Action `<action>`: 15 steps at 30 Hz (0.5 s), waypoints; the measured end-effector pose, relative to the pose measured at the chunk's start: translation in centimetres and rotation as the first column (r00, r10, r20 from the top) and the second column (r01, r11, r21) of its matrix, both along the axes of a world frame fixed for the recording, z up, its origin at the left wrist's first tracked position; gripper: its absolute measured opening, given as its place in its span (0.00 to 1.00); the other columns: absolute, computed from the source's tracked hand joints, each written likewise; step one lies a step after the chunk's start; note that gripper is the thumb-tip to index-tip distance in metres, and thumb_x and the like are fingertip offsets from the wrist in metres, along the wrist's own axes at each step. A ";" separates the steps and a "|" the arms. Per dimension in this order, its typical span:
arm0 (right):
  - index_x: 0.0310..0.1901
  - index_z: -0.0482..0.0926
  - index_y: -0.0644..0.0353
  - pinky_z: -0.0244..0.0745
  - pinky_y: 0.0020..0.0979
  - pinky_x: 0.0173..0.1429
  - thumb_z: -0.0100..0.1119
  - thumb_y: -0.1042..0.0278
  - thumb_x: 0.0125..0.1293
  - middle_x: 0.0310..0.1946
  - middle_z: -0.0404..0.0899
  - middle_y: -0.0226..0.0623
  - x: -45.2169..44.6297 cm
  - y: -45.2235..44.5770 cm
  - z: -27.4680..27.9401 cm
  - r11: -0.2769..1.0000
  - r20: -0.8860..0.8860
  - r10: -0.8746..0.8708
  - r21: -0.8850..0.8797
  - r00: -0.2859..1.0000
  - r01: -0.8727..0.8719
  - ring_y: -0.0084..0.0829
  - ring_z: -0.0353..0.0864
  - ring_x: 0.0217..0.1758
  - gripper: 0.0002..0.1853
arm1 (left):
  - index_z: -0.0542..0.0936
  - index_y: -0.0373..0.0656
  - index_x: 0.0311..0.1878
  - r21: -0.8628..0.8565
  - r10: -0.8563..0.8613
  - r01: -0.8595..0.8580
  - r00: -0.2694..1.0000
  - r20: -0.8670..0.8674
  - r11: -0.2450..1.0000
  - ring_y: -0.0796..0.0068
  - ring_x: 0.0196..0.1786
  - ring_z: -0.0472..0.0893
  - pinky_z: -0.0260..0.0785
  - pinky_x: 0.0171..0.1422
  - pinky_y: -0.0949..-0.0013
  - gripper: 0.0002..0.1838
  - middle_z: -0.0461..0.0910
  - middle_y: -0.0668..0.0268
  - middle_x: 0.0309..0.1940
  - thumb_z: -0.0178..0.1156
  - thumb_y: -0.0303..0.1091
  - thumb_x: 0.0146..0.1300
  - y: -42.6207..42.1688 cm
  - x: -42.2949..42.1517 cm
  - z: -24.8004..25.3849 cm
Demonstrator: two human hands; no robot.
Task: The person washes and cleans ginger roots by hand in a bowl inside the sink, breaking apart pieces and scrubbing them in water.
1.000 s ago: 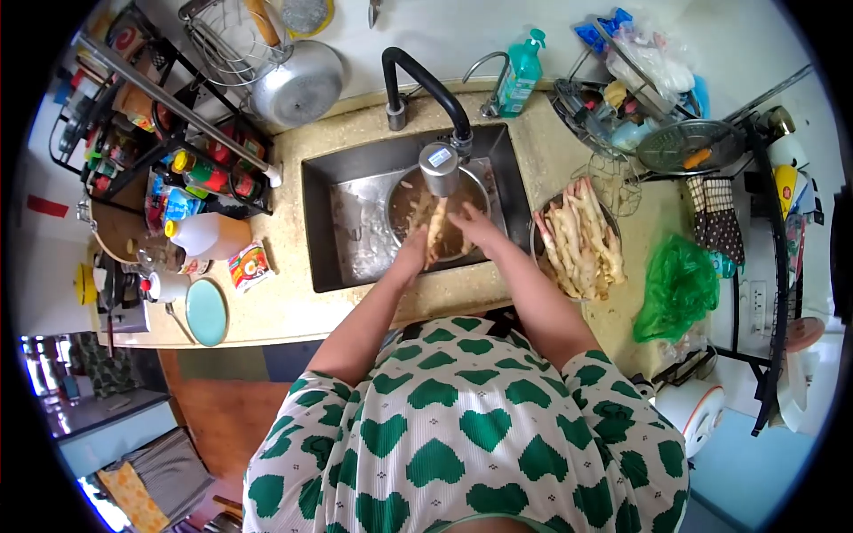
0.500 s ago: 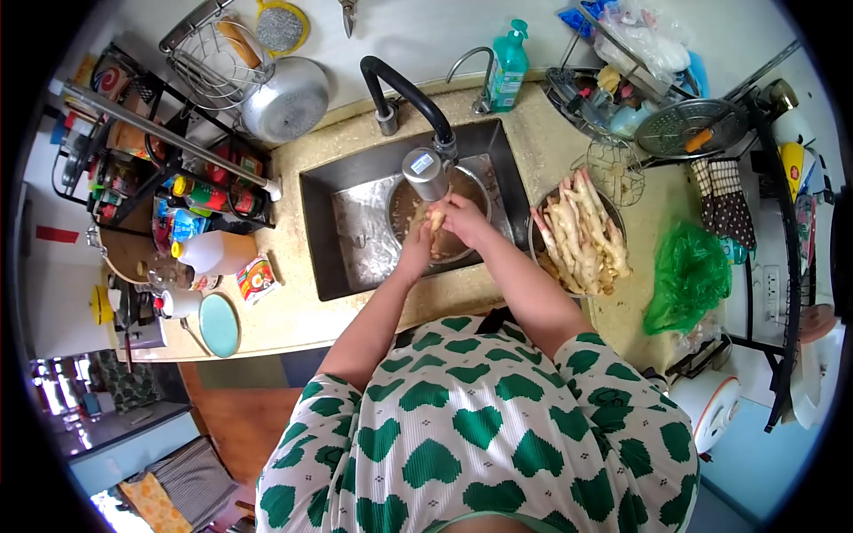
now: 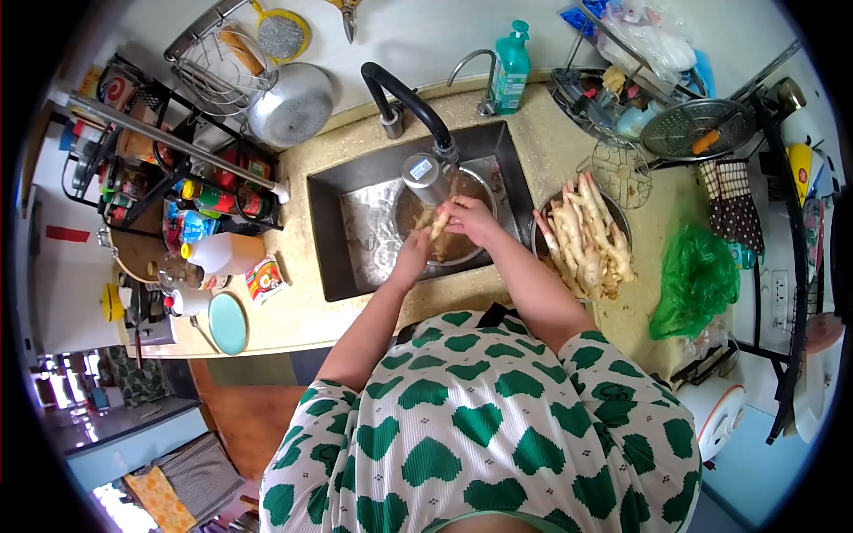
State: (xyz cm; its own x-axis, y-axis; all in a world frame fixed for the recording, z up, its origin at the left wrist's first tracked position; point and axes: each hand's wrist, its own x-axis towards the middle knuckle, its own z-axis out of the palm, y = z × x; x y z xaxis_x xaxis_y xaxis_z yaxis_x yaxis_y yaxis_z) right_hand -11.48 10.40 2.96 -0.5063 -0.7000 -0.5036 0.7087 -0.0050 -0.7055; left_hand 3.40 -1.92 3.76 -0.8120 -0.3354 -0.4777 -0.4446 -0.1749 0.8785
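Seen from above, a person in a white top [image 3: 435, 426] patterned with green hearts leans over a kitchen sink [image 3: 366, 233] set in a beige speckled counter [image 3: 426, 306]. Both forearms reach forward into the sink. The left hand [image 3: 412, 256] is closed on a knobbly, pale piece of ginger [image 3: 439, 223], its fingers at the near side. The right hand [image 3: 471, 219] curls in from the right, its fingers bent around the far part of the same piece; some fingertips are hidden. The ginger sits between the two hands, above a round metal bowl [image 3: 491, 202] of brownish water in the right half of the sink. Just beyond the hands is the silver cylindrical head [image 3: 426, 178] of a black, curved faucet [image 3: 409, 91].

On the counter just right of the sink, a second bowl [image 3: 629, 228] is heaped with long, pale ginger stems [image 3: 577, 235], some with pink tips pointing to the far side. Farther right lies a crumpled green plastic bag [image 3: 697, 282]. At the far edge, behind the sink, stands a teal pump bottle [image 3: 512, 75]. On the left part of the counter are an oval turquoise plate [image 3: 227, 323], a small red-and-white packet [image 3: 265, 279] and a plastic jug [image 3: 227, 254] of amber liquid with a yellow cap.
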 end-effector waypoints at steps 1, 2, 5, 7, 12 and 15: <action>0.46 0.78 0.61 0.82 0.36 0.48 0.58 0.63 0.70 0.42 0.83 0.36 -0.1 -0.5 0.0 0.998 -0.061 -0.012 0.056 0.998 0.016 0.33 0.84 0.46 0.10 | 0.71 0.40 0.42 -0.291 -0.031 0.013 0.998 -0.056 0.956 0.70 0.25 0.75 0.67 0.30 0.64 0.14 0.73 0.65 0.22 0.54 0.43 0.71 0.2 -0.2 -0.8; 0.44 0.79 0.61 0.83 0.35 0.44 0.60 0.64 0.68 0.39 0.83 0.35 -0.1 -1.1 -0.2 0.993 -0.122 -0.022 0.113 0.992 0.036 0.31 0.85 0.43 0.10 | 0.71 0.40 0.42 -0.565 -0.135 0.074 0.989 -0.067 0.822 0.65 0.27 0.77 0.69 0.32 0.61 0.13 0.74 0.62 0.22 0.55 0.41 0.69 0.2 -0.1 -0.9; 0.39 0.80 0.61 0.82 0.31 0.35 0.64 0.64 0.64 0.32 0.84 0.34 -0.2 -1.7 -1.5 0.972 -0.251 -0.077 0.196 0.965 0.129 0.29 0.85 0.34 0.09 | 0.70 0.42 0.45 -0.934 -0.345 0.163 0.937 0.046 0.319 0.45 0.35 0.78 0.71 0.39 0.48 0.13 0.77 0.51 0.33 0.60 0.33 0.60 0.3 0.2 1.8; 0.38 0.81 0.61 0.80 0.29 0.30 0.65 0.64 0.63 0.30 0.83 0.34 -0.4 -2.0 -0.7 0.947 -0.387 -0.023 0.288 0.922 0.145 0.27 0.84 0.31 0.09 | 0.71 0.43 0.45 -0.942 -0.365 0.178 0.929 0.066 0.284 0.48 0.35 0.79 0.71 0.38 0.50 0.13 0.77 0.53 0.33 0.61 0.32 0.60 0.0 0.0 2.7; 0.36 0.82 0.61 0.77 0.26 0.25 0.64 0.60 0.65 0.29 0.83 0.36 -2.6 -0.3 -0.4 0.825 -0.351 0.380 0.547 0.856 -0.142 0.26 0.82 0.26 0.11 | 0.76 0.45 0.39 -0.967 -0.536 0.090 0.843 -0.052 0.236 0.53 0.38 0.78 0.71 0.39 0.52 0.12 0.76 0.58 0.32 0.67 0.38 0.56 -1.6 -0.9 5.6; 0.49 0.79 0.61 0.81 0.30 0.31 0.65 0.58 0.64 0.34 0.82 0.40 -2.9 -0.4 -0.7 0.936 -0.070 0.078 0.347 0.994 -0.049 0.30 0.83 0.30 0.18 | 0.78 0.43 0.42 -0.900 -0.398 0.083 0.911 -0.105 0.428 0.49 0.37 0.78 0.72 0.39 0.57 0.15 0.79 0.57 0.34 0.68 0.41 0.58 -1.7 -1.0 5.2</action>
